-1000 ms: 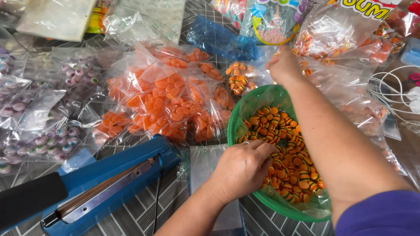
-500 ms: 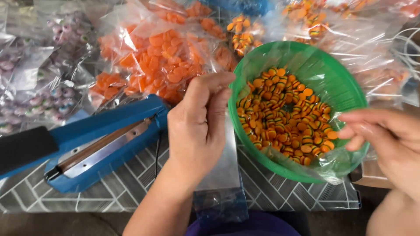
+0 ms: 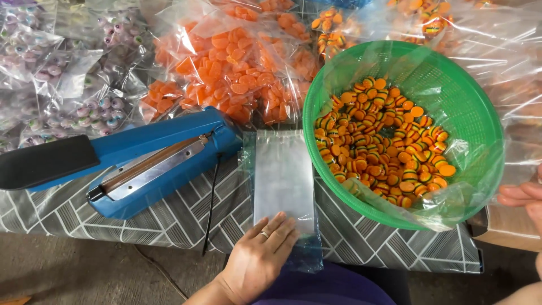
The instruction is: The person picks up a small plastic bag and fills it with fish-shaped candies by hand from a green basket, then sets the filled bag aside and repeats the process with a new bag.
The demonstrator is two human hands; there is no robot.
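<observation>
Head view: one left hand (image 3: 262, 257) flat on one clear bag stack (image 3: 282, 175); one green basket (image 3: 451, 90).

The only open strip of the patterned grey bench (image 3: 169, 220) lies along the near edge, between the blue lever-arm heat sealer (image 3: 141, 158) on the left and the round green plastic basket of striped orange candies (image 3: 403, 130) on the right. A stack of clear flat plastic bags (image 3: 282, 175) fills the gap between them. Farther back, heaped clear bags of orange candies (image 3: 226, 73) block the way.
</observation>
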